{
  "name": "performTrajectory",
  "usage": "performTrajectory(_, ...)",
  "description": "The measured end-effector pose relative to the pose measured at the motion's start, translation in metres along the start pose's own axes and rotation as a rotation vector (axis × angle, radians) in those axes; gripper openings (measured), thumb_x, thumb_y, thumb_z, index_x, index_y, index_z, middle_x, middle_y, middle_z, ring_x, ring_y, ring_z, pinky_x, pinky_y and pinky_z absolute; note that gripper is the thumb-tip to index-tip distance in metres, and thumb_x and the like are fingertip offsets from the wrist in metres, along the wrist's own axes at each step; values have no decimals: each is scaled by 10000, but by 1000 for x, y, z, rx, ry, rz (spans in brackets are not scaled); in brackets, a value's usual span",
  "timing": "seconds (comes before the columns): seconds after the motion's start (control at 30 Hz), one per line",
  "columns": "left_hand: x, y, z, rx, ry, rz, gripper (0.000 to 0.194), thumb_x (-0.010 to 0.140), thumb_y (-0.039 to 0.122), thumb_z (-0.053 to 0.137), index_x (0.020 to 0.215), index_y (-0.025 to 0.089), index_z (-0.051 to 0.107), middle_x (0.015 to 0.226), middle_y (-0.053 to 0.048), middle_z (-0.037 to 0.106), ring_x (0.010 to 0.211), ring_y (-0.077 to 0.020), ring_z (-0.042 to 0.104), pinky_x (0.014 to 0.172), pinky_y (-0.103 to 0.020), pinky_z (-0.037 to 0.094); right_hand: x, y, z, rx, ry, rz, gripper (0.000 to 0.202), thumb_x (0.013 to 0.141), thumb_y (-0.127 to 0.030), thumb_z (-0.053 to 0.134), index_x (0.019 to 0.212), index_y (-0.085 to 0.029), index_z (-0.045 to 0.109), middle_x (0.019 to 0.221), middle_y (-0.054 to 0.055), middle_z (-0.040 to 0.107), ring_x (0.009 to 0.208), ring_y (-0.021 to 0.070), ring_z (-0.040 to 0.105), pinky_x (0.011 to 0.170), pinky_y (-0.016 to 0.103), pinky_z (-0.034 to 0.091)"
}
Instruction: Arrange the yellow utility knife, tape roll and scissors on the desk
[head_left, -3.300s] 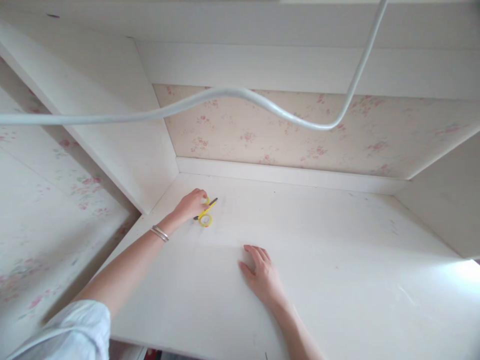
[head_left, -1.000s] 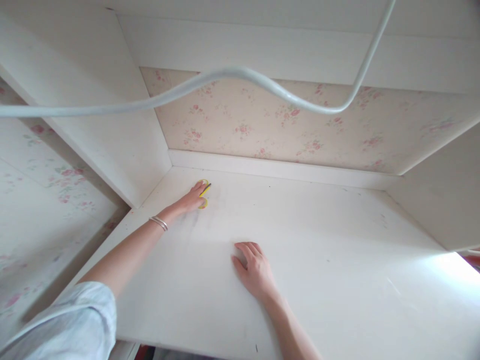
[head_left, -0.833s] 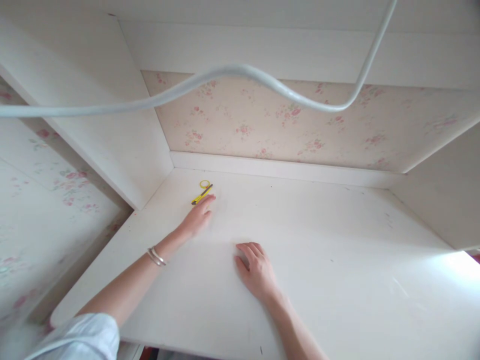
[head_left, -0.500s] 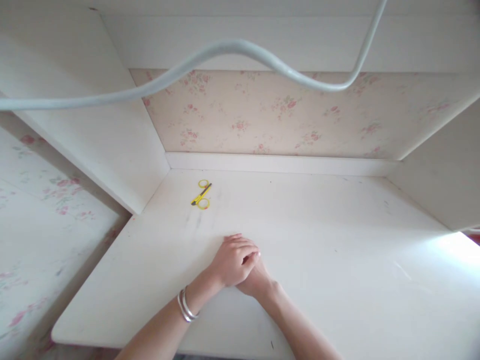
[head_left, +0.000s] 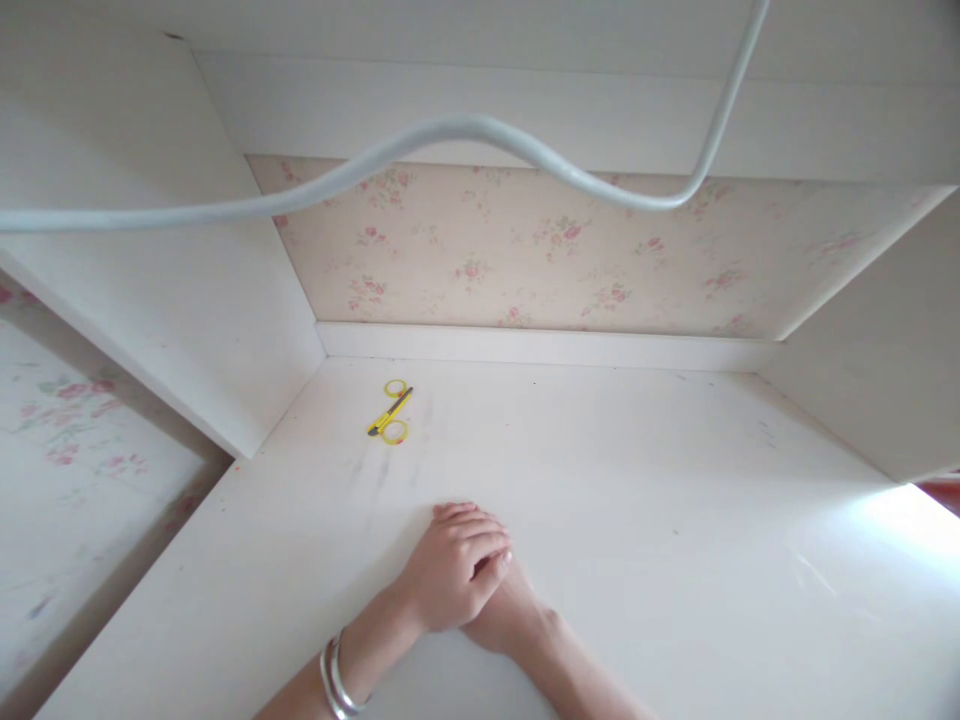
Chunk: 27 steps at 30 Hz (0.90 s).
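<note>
My left hand (head_left: 456, 568) lies across the back of my right hand (head_left: 501, 612), its fingers resting over it and its thumb a little apart from the index finger. Most of my right hand is hidden underneath; its fingertips poke out flat on the white desk top beyond my left knuckles. Neither hand shows an object in it. Farther up the desk, left of the hands and apart from them, lies a yellow and black utility knife (head_left: 391, 411). Beside it are two small yellow rings that look like tape rolls, the far ring (head_left: 386, 388) and the near ring (head_left: 405, 433).
The white desk (head_left: 600, 480) has smudges and small marks. White side panels (head_left: 187, 290) flank it, with floral wallpaper (head_left: 525, 250) at the back. A curved white tube (head_left: 465, 128) crosses overhead in front of me. Bright light falls at the right edge.
The view has tilted up slightly, so the desk, knife and rings sit lower in the picture. My hands keep the same overlapped pose.
</note>
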<state>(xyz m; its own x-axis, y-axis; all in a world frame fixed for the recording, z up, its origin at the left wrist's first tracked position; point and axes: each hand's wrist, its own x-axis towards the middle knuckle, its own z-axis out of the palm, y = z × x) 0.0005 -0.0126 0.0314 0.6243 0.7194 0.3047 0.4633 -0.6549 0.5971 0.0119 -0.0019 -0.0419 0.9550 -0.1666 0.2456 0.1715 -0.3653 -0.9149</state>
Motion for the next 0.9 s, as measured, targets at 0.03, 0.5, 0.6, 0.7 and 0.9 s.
performTrajectory(0.03,0,0,0,-3,0,4,242,870,213,464,1001,214,668,991,-30,702,978,-178,608,1022,-385,364,-1,0,-1,98,-116,-10,461,965,-242,237,986,-161,690,900,22,644,896,154,672,657,262,494)
performTrajectory(0.5,-1,2,0,-11,-6,0,231,879,192,461,987,201,664,980,-18,698,965,-165,596,990,-348,374,8,-17,-8,-584,-47,-622,479,848,66,277,783,-123,712,876,27,667,826,70,660,668,90,461)
performTrajectory(0.6,-1,2,-1,-14,-7,3,229,878,191,459,974,199,667,980,-20,698,966,-169,597,986,-349,375,5,-13,-11,-760,-31,-784,483,804,100,289,731,-124,711,846,30,662,850,107,653,751,150,475)
performTrajectory(0.7,-1,2,-1,-12,-2,5,228,874,189,460,969,200,667,970,-23,700,959,-173,599,980,-354,379,0,-9,-16,-825,-262,-967,454,722,143,372,666,-154,711,846,66,667,942,188,634,895,251,449)
performTrajectory(0.9,-1,1,0,-13,10,6,242,874,193,446,973,198,667,947,-37,702,946,-177,608,992,-364,378,-7,2,-16,-661,-799,-1191,441,611,168,454,600,-202,694,748,88,646,926,263,626,992,348,385)
